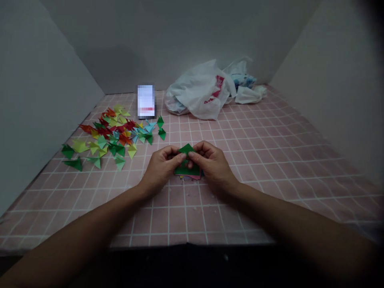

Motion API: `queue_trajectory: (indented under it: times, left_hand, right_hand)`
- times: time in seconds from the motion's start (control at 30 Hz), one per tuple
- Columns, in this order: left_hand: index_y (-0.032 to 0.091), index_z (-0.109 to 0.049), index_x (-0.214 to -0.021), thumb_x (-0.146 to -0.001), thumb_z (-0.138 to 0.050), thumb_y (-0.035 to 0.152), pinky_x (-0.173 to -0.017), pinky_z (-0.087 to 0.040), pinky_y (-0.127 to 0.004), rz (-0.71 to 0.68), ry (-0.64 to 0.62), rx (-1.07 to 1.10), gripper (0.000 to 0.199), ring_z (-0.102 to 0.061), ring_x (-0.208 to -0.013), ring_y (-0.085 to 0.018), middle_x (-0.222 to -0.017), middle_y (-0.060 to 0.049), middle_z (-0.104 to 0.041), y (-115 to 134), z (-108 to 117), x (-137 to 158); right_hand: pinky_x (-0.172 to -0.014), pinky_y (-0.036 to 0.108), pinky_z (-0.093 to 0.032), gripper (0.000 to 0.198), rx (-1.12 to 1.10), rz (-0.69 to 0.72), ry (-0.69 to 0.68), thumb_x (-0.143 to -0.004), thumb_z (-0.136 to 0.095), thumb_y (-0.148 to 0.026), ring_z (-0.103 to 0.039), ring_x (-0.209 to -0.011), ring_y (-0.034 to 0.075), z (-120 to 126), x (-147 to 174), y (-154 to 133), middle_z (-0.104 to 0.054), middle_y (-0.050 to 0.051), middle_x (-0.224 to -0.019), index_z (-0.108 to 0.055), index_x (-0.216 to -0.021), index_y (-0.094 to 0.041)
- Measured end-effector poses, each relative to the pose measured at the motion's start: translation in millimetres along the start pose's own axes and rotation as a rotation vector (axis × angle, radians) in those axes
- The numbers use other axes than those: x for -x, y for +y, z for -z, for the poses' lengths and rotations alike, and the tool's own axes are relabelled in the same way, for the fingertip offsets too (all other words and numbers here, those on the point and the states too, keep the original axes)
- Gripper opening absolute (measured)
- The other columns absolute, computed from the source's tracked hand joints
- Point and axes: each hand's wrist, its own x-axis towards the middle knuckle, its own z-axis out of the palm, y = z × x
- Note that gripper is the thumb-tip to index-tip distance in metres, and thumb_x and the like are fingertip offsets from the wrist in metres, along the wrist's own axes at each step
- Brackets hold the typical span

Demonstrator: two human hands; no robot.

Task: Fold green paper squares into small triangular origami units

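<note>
Between my two hands is a small piece of green origami paper [187,148], partly folded, with a pointed tip facing away from me. My left hand [164,164] pinches its left side between thumb and fingers. On the right side, my right hand [211,162] pinches it the same way, and the two thumbs nearly meet over the paper. Just beneath lies a stack of square paper sheets [187,172], green on top with pink and other colours showing at its near edge. The fingers hide part of the folds.
Many folded paper cranes [112,138] in red, yellow, green and blue lie spread at the left. Behind them a lit phone [146,101] stands upright. White plastic bags [201,90] rest at the back, beside a blue-patterned pack [244,81]. Pale walls enclose the checked pink tablecloth [270,160].
</note>
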Motion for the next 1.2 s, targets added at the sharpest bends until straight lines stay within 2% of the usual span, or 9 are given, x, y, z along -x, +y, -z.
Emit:
queue_trajectory:
  times: [0.13,0.33,0.77,0.83,1.0,1.2]
  left_hand:
    - [0.016,-0.068,-0.08,-0.07,-0.081,0.032,-0.065,-0.051,-0.026,0.013,0.032,0.01,0.023,-0.063,-0.064,-0.013,-0.07,0.0,-0.07,0.1,-0.3,0.1]
    - [0.015,-0.069,-0.082,-0.073,-0.078,0.029,-0.064,-0.05,-0.026,0.009,0.015,-0.019,0.019,-0.064,-0.064,-0.013,-0.07,-0.001,-0.07,-0.3,1.2,-0.3]
    - [0.016,-0.067,-0.083,-0.075,-0.078,0.029,-0.063,-0.054,-0.027,-0.033,-0.021,0.037,0.019,-0.066,-0.063,-0.013,-0.071,-0.001,-0.071,-1.9,3.4,-2.5]
    - [0.016,-0.066,-0.086,-0.075,-0.079,0.028,-0.064,-0.055,-0.027,-0.066,-0.02,0.034,0.021,-0.067,-0.064,-0.013,-0.071,0.0,-0.07,-1.6,2.5,-2.4]
    - [0.019,-0.06,-0.089,-0.072,-0.08,0.02,-0.067,-0.055,-0.022,-0.259,0.109,-0.032,0.026,-0.066,-0.071,-0.01,-0.081,0.003,-0.066,-0.2,0.1,-1.1]
    - [0.018,-0.064,-0.088,-0.075,-0.08,0.024,-0.067,-0.056,-0.024,-0.254,0.083,-0.107,0.021,-0.068,-0.07,-0.012,-0.079,0.0,-0.069,-1.7,2.8,-1.1]
  right_hand:
    - [-0.054,0.024,-0.045,0.022,0.002,-0.007,-0.022,-0.081,-0.075,-0.036,-0.056,-0.057,0.011,1.1,0.7,-0.5,-0.064,-0.003,-0.063,-0.06,-0.079,-0.02]
    - [-0.052,0.024,-0.041,0.025,0.013,-0.012,-0.039,-0.088,-0.07,-0.04,-0.052,-0.054,0.01,2.0,2.3,-0.6,-0.061,-0.004,-0.061,-0.059,-0.078,-0.02]
    - [-0.046,0.021,-0.04,0.024,-0.056,-0.047,-0.093,-0.084,-0.074,-0.039,-0.053,-0.053,0.009,2.3,-1.1,1.1,-0.061,-0.004,-0.062,-0.062,-0.081,-0.019]
    - [-0.046,0.021,-0.04,0.022,-0.055,-0.046,-0.082,-0.082,-0.076,-0.036,-0.053,-0.052,0.009,1.5,-0.6,0.2,-0.06,-0.004,-0.059,-0.061,-0.08,-0.019]
    - [-0.044,0.02,-0.041,0.02,-0.042,-0.04,-0.043,-0.081,-0.076,-0.033,-0.052,-0.05,0.009,1.9,-0.5,0.8,-0.06,-0.005,-0.056,-0.061,-0.081,-0.019]
    - [-0.045,0.02,-0.041,0.022,-0.043,-0.027,-0.058,-0.082,-0.076,-0.033,-0.054,-0.05,0.009,2.5,-1.0,1.7,-0.061,-0.005,-0.056,-0.059,-0.076,-0.019]
